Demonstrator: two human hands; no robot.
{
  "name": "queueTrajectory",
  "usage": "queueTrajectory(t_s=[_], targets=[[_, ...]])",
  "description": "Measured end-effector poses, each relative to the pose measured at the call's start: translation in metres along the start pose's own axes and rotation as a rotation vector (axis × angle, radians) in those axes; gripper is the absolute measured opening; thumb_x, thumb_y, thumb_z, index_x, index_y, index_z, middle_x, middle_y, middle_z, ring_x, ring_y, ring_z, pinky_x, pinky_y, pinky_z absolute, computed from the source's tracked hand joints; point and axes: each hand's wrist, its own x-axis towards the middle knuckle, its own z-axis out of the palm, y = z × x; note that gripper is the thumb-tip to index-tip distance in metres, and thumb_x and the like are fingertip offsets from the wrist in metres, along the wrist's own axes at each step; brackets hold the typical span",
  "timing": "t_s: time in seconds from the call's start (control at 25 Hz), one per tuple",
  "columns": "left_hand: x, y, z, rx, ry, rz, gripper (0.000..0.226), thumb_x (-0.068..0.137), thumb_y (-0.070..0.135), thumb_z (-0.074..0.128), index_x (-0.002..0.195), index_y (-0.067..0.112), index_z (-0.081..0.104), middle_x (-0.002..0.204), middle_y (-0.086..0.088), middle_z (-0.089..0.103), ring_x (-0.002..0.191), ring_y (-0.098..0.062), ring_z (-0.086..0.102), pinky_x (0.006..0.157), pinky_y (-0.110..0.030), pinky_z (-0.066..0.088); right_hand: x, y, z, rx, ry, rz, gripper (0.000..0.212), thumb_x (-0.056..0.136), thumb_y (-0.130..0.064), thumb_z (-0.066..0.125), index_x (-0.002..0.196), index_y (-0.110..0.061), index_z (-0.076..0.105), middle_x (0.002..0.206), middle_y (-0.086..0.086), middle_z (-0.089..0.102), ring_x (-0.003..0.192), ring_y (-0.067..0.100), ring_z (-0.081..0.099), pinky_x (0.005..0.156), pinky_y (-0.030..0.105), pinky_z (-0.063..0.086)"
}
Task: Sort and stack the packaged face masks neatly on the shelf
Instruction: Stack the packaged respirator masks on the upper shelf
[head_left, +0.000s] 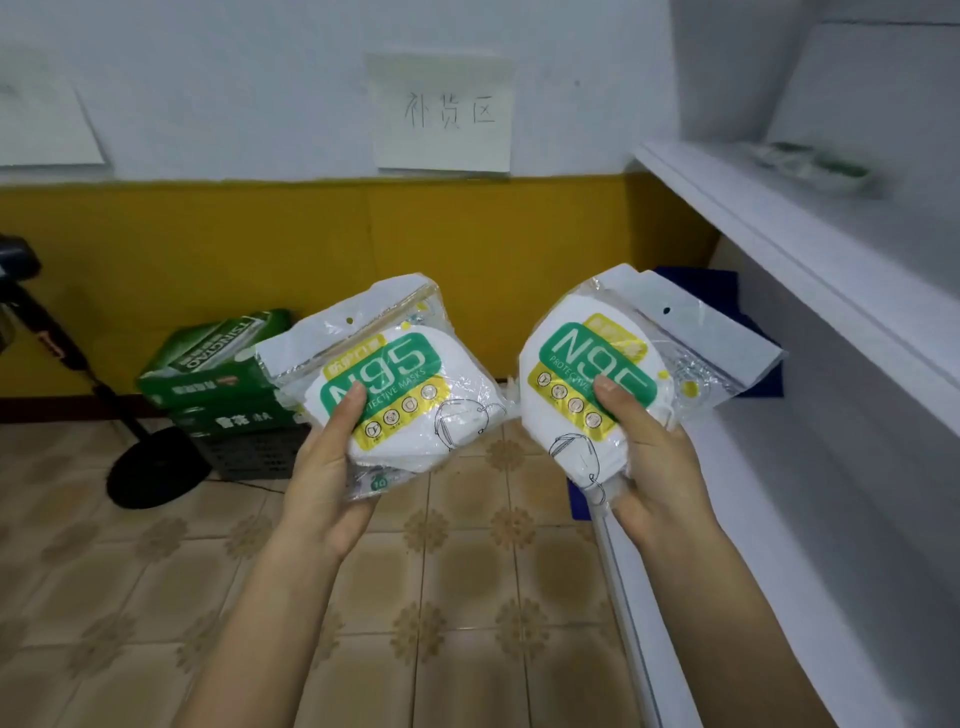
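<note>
I hold two clear packets of white N95 masks with green and yellow labels, one in each hand, above the tiled floor. My left hand (332, 467) grips the left mask packet (405, 374) from below, thumb pressed on its label. My right hand (649, 467) grips the right mask packet (587, 364) the same way, its top tilted toward the white shelf (779, 228) at the right. On the upper shelf board far right lie a few more mask packets (815, 163), blurred.
Green cartons (218, 374) sit on a dark crate against the yellow wall at the left. A black stand with a round base (156, 467) is beside them. Something blue (696, 291) lies behind the right packet. A paper sign (447, 111) hangs on the wall.
</note>
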Motion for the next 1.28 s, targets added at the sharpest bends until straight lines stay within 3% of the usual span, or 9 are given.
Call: queueTrajectory(t_s=[0.12, 0.28, 0.48, 0.68, 0.8, 1.0, 1.08, 1.2, 1.28], targets=[[0.066, -0.005, 0.016, -0.017, -0.014, -0.028, 0.043, 0.076, 0.037, 0.066, 0.115, 0.018, 0.063, 0.111, -0.008, 0.071, 0.094, -0.022, 0.071, 0.069, -0.038, 0.060, 0.060, -0.001, 0.006, -0.014, 0.028, 0.015, 0.044, 0.075, -0.013, 0.072, 0.118, -0.011, 0.063, 0.105, 0.013, 0.072, 0.096, 0.030, 0.070, 0.069, 0.040, 0.059], [0.169, -0.014, 0.049, 0.023, -0.117, -0.090, 0.095, 0.042, 0.042, 0.094, 0.126, 0.013, 0.059, 0.116, -0.011, 0.069, 0.103, -0.027, 0.068, 0.075, -0.042, 0.059, 0.144, -0.007, 0.017, -0.027, 0.174, -0.031, 0.053, 0.069, -0.015, 0.077, 0.120, -0.012, 0.060, 0.100, 0.011, 0.074, 0.089, 0.028, 0.072, 0.074, 0.045, 0.058], [0.327, -0.029, 0.113, 0.085, -0.260, -0.173, 0.057, 0.076, 0.023, 0.070, 0.129, 0.010, 0.055, 0.116, -0.014, 0.068, 0.102, -0.031, 0.067, 0.081, -0.044, 0.058, 0.266, -0.029, 0.042, 0.039, 0.304, -0.177, 0.044, 0.076, -0.011, 0.075, 0.118, -0.013, 0.063, 0.102, 0.012, 0.073, 0.093, 0.029, 0.071, 0.075, 0.049, 0.058], [0.442, -0.034, 0.187, 0.096, -0.459, -0.247, 0.052, 0.082, 0.018, 0.062, 0.132, 0.008, 0.053, 0.117, -0.013, 0.068, 0.101, -0.029, 0.068, 0.075, -0.041, 0.060, 0.351, -0.057, 0.056, 0.084, 0.451, -0.299, 0.040, 0.077, -0.009, 0.074, 0.115, -0.011, 0.066, 0.104, 0.012, 0.073, 0.096, 0.030, 0.070, 0.084, 0.054, 0.055], [0.490, -0.052, 0.235, 0.143, -0.563, -0.286, 0.050, 0.082, 0.022, 0.062, 0.130, 0.010, 0.055, 0.113, -0.010, 0.070, 0.096, -0.026, 0.070, 0.069, -0.036, 0.060, 0.378, -0.084, 0.044, 0.120, 0.597, -0.451, 0.040, 0.078, -0.006, 0.071, 0.117, -0.010, 0.064, 0.105, 0.010, 0.073, 0.095, 0.025, 0.071, 0.077, 0.047, 0.058], [0.548, -0.097, 0.322, 0.165, -0.735, -0.361, 0.054, 0.082, 0.030, 0.061, 0.133, 0.014, 0.052, 0.119, -0.009, 0.068, 0.106, -0.028, 0.066, 0.084, -0.042, 0.057, 0.430, -0.138, 0.011, 0.149, 0.734, -0.619, 0.040, 0.080, -0.009, 0.072, 0.119, -0.012, 0.062, 0.097, 0.004, 0.075, 0.080, 0.020, 0.073, 0.055, 0.034, 0.057], [0.566, -0.110, 0.359, 0.194, -0.813, -0.367, 0.055, 0.081, 0.027, 0.062, 0.133, 0.014, 0.051, 0.119, -0.010, 0.068, 0.107, -0.029, 0.066, 0.083, -0.042, 0.057, 0.461, -0.163, 0.002, 0.128, 0.764, -0.663, 0.040, 0.079, -0.011, 0.073, 0.118, -0.012, 0.063, 0.094, 0.005, 0.075, 0.079, 0.021, 0.073, 0.061, 0.038, 0.058], [0.600, -0.119, 0.412, 0.253, -0.866, -0.332, 0.050, 0.080, 0.019, 0.062, 0.128, 0.011, 0.054, 0.112, -0.011, 0.070, 0.098, -0.028, 0.069, 0.073, -0.037, 0.060, 0.510, -0.196, -0.005, 0.117, 0.728, -0.657, 0.039, 0.077, -0.010, 0.073, 0.116, -0.012, 0.065, 0.101, 0.009, 0.074, 0.091, 0.027, 0.072, 0.082, 0.048, 0.055], [0.625, -0.122, 0.445, 0.274, -0.885, -0.295, 0.046, 0.076, 0.019, 0.064, 0.121, 0.011, 0.058, 0.105, -0.009, 0.073, 0.090, -0.025, 0.072, 0.065, -0.034, 0.060, 0.537, -0.213, -0.011, 0.098, 0.704, -0.643, 0.038, 0.076, -0.009, 0.073, 0.114, -0.012, 0.065, 0.101, 0.010, 0.074, 0.092, 0.028, 0.071, 0.083, 0.049, 0.055]])
